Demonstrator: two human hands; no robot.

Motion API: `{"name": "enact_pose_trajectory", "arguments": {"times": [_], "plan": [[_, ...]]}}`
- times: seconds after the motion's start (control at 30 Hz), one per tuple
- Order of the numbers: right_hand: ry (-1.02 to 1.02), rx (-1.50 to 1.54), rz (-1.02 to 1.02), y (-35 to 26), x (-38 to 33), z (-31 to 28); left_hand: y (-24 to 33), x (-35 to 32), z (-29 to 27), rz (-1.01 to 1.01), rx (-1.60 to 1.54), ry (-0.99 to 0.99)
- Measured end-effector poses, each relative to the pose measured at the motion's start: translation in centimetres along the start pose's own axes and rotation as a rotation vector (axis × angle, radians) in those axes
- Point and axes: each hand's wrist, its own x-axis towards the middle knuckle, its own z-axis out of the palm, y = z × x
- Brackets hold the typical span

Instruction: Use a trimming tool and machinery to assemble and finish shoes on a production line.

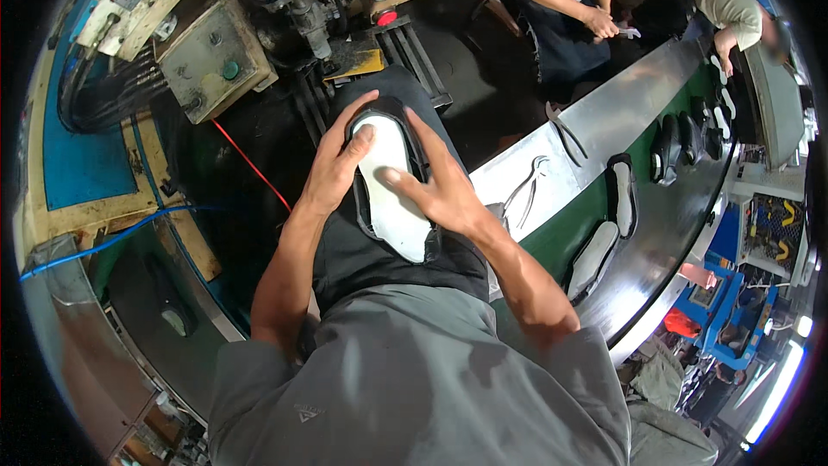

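Note:
A black shoe upper [426,246] with a white insole [390,181] rests bottom up on my lap, its narrow white end toward me. My left hand [332,171] wraps its far left side, thumb lying on the white insole. On the other side my right hand [450,194] grips the black edge, fingers along it and thumb pressed on the insole's middle. The fingertips under the black edge are partly hidden.
To the right, lasting pincers [528,190] and another pair of pliers [565,134] lie on a metal ledge [634,91]. Several black shoes [623,194] stand on the green belt [552,255]. A machine [310,26] stands ahead; a person in an apron [565,26] sits beyond.

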Motion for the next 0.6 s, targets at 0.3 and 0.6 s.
{"name": "enact_pose_trajectory", "arguments": {"times": [0.3,0.6], "plan": [[0.000,0.069,0.008,0.3,2.2,-0.3,-0.1,0.2,1.7,0.154,0.268,0.116],[0.015,0.088,-0.085,1.6,2.2,-0.4,-0.6,1.3,1.2,0.172,0.265,0.145]]}}
